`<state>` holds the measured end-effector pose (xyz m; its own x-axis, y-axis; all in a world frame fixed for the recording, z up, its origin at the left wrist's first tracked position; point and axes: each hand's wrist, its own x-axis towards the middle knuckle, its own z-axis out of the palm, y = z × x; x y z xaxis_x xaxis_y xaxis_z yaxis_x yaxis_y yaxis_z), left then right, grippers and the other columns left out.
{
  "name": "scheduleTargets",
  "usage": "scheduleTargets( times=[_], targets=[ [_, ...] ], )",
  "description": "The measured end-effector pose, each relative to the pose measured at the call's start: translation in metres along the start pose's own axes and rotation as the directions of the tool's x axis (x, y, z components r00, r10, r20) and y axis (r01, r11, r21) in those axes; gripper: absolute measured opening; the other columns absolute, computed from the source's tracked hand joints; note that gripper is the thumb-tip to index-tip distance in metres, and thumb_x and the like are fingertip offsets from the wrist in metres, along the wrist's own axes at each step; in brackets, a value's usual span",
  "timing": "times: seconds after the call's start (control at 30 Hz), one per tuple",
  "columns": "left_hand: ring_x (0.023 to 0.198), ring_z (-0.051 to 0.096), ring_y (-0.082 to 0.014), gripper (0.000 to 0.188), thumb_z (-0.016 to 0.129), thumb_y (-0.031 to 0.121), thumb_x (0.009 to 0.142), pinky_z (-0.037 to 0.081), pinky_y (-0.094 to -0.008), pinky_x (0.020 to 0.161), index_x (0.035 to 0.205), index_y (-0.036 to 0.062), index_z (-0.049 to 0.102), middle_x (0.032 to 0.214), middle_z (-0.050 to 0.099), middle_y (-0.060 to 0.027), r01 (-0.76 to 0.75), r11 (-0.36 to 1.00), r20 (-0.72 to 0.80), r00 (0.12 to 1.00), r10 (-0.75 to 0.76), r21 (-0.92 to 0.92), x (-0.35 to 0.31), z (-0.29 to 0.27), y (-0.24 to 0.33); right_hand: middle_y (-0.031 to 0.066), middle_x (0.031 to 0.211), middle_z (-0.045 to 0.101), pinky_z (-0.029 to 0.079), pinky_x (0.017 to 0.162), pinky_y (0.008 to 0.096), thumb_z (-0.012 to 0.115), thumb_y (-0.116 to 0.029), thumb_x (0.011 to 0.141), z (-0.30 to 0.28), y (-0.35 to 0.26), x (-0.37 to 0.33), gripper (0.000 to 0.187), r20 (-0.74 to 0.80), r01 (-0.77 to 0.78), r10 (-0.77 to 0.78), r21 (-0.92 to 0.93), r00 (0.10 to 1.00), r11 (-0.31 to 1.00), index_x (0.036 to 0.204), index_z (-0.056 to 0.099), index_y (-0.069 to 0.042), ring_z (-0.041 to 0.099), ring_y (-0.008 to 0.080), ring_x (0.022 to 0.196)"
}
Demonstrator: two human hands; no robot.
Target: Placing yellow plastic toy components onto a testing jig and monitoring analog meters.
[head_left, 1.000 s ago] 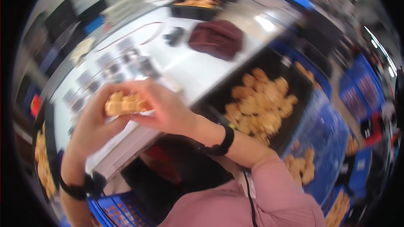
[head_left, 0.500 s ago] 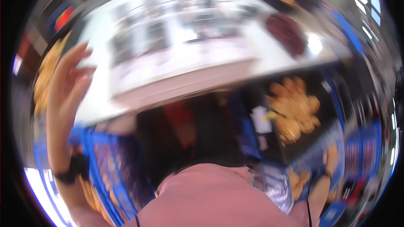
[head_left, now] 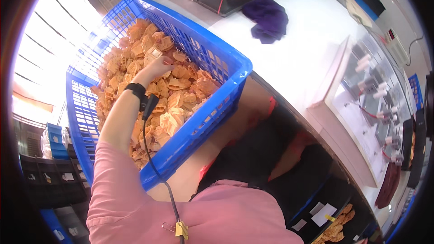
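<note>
Deep in a blue slatted plastic basket on the left, my left hand reaches onto a heap of tan moulded plastic parts. Its fingers are curled together at the surface of the heap; what they hold, if anything, is hidden. Right beside the knuckles lies a paler part with a rectangular opening. A black band with a cable is around my left wrist. My right hand does not show.
A white worktable extends to the right, bearing a fixture board with clear blocks. A dark purple cloth and a black tray of tan parts sit at its far end. Another black bin stands lower right.
My view has swung left to the blue basket. My left hand, raised with fingers apart before, is now down among the tan parts. My right hand has left the picture.
</note>
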<state>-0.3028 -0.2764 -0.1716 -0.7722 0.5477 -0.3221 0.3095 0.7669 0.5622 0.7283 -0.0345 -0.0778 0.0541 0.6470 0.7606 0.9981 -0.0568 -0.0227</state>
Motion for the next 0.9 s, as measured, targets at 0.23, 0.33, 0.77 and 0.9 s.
scheduleTargets(
  times=[0.23,0.33,0.77,0.9],
  targets=[
    [0.099,0.065,-0.0201,0.052,0.07,0.042,0.087,0.055,-0.0341,0.081,0.127,0.0088,0.062,0.118,0.065,-0.0087,0.313,0.918,0.373,0.904,-0.209,-0.244,0.029,0.069,0.03,0.0164,0.111,0.064,0.049,0.09,0.0402,0.055,-0.014,0.101,0.02,-0.225,0.06,0.023,0.089,0.299,-0.363,0.405,0.928,0.864,0.115,0.062,0.003,0.062,0.0284,0.1],
    [0.105,0.065,-0.0206,0.052,0.068,0.041,0.087,0.055,-0.0335,0.085,0.128,0.0093,0.06,0.122,0.064,-0.0086,0.319,0.924,0.566,0.811,-0.15,-0.211,0.027,0.085,0.057,0.0154,0.105,0.067,0.052,0.085,0.043,0.058,-0.017,0.101,0.004,-0.292,0.061,0.022,0.013,0.444,-0.498,0.432,0.867,0.785,0.109,0.067,0.001,0.064,0.0299,0.093],
    [0.109,0.065,-0.0193,0.059,0.066,0.032,0.09,0.053,-0.0326,0.092,0.141,0.0084,0.048,0.124,0.063,-0.0092,0.187,0.753,0.363,0.929,0.074,-0.631,-0.038,0.006,0.048,0.0167,0.125,0.055,0.039,0.106,0.0394,0.046,0.004,0.098,0.015,-0.374,0.081,0.026,0.031,0.313,-0.582,0.818,0.813,0.482,0.123,0.052,0.002,0.053,0.0274,0.119],
    [0.11,0.065,-0.0248,0.052,0.061,0.032,0.094,0.053,-0.0323,0.091,0.139,0.0104,0.049,0.125,0.064,-0.0085,0.146,0.438,0.277,0.927,0.254,-0.887,-0.08,-0.043,0.093,0.0153,0.123,0.056,0.04,0.103,0.0373,0.049,0.003,0.097,0.025,-0.4,0.083,0.025,0.04,0.19,-0.516,0.903,0.856,0.386,0.121,0.055,0.002,0.053,0.0262,0.117]
  ],
)
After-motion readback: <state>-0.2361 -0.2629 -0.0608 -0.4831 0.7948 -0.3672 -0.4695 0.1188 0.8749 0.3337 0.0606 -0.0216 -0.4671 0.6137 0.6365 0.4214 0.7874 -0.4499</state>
